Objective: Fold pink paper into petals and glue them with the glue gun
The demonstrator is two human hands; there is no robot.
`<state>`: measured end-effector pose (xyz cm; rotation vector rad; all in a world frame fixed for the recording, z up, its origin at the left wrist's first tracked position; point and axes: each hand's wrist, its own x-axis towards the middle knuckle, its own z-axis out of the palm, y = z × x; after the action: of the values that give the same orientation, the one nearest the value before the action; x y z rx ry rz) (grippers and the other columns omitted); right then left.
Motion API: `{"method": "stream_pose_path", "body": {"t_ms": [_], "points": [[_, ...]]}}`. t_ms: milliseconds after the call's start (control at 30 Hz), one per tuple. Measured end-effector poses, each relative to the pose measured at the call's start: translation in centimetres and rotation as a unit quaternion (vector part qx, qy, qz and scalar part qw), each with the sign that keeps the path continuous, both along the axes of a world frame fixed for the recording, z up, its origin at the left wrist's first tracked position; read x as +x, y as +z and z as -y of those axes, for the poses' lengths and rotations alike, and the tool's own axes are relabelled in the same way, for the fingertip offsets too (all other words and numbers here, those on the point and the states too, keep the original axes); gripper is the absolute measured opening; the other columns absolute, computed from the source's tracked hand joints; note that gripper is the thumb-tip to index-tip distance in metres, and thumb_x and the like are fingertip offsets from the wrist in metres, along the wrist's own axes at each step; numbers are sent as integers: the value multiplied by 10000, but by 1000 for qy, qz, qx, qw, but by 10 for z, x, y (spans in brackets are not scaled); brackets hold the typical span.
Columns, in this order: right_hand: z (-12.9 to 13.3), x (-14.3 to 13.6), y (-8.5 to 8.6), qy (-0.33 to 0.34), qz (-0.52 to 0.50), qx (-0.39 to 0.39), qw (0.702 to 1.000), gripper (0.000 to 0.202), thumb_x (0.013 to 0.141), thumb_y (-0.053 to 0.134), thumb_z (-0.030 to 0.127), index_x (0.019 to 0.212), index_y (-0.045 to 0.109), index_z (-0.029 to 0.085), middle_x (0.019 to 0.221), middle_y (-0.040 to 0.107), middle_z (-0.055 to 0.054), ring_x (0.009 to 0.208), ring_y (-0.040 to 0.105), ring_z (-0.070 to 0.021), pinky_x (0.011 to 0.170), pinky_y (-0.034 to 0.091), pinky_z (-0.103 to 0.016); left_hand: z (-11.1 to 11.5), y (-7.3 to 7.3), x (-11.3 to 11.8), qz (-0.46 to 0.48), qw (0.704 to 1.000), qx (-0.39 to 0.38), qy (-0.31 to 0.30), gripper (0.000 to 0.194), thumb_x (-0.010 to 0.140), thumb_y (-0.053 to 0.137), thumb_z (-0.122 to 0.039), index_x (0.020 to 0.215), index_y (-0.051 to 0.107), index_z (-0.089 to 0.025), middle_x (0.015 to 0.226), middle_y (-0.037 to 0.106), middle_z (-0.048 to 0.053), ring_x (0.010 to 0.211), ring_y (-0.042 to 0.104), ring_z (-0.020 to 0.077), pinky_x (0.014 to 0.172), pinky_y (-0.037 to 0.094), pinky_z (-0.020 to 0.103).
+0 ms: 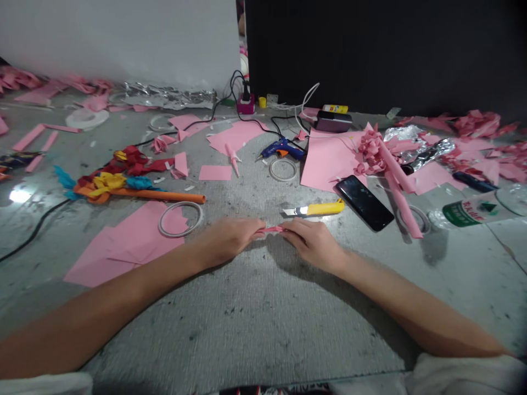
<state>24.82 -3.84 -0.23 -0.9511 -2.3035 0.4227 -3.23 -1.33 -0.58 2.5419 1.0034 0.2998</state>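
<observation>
Both my hands pinch a narrow folded strip of pink paper (272, 229) over the middle of the table. My left hand (234, 235) grips its left end and my right hand (310, 240) its right end; the fingers cover most of it. Just beyond my right hand lies a yellow utility knife (325, 208) with its blade out. A white tape roll (181, 219) sits on pink paper sheets (123, 241) left of my left hand. Farther back, a blue glue gun (282, 148) lies near a second tape roll (283, 170).
A black phone (364, 203), pink paper flowers with rolled stems (397, 203) and a bottle (481, 210) lie to the right. At left is a colourful paper flower on an orange tube (160, 195). Behind are a charger plug (246, 101), cables, foil (168, 96) and pink scraps.
</observation>
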Motion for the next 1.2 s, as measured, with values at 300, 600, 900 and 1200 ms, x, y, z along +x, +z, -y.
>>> {"method": "stream_pose_path", "body": {"t_ms": [300, 600, 900, 1200], "points": [[7, -3, 6, -12, -161, -56, 985, 193, 1081, 687, 270, 1141, 851, 188, 756, 734, -28, 625, 608, -136, 598, 481, -278, 8, 6, 6, 56, 993, -78, 69, 456, 1140, 397, -529, 1254, 686, -196, 947, 779, 72, 805, 707, 249, 703, 400, 325], [6, -12, 6, 19, -440, -559, 703, 256, 785, 995, 439, 855, 878, 222, 698, 810, -22, 504, 725, -123, 483, 599, -191, 18, 19, 13, 198, 951, -226, 68, 302, 1111, 456, -451, 1121, 629, -203, 862, 645, -23, 760, 587, 155, 720, 412, 285], [11, -10, 12, 59, -478, -605, 634, 292, 833, 974, 426, 1013, 887, 214, 880, 873, -63, 696, 829, -139, 580, 632, -150, 25, 21, 17, 245, 930, -260, 86, 337, 1124, 448, -480, 1106, 624, -194, 811, 542, -37, 736, 502, 145, 717, 391, 297], [8, -12, 5, 65, -478, -610, 628, 283, 780, 1002, 459, 928, 879, 251, 809, 862, -18, 628, 812, -123, 564, 634, -143, 33, 21, 23, 252, 918, -295, 83, 351, 1119, 447, -479, 1121, 643, -187, 767, 504, -45, 715, 479, 146, 688, 370, 289]]}}
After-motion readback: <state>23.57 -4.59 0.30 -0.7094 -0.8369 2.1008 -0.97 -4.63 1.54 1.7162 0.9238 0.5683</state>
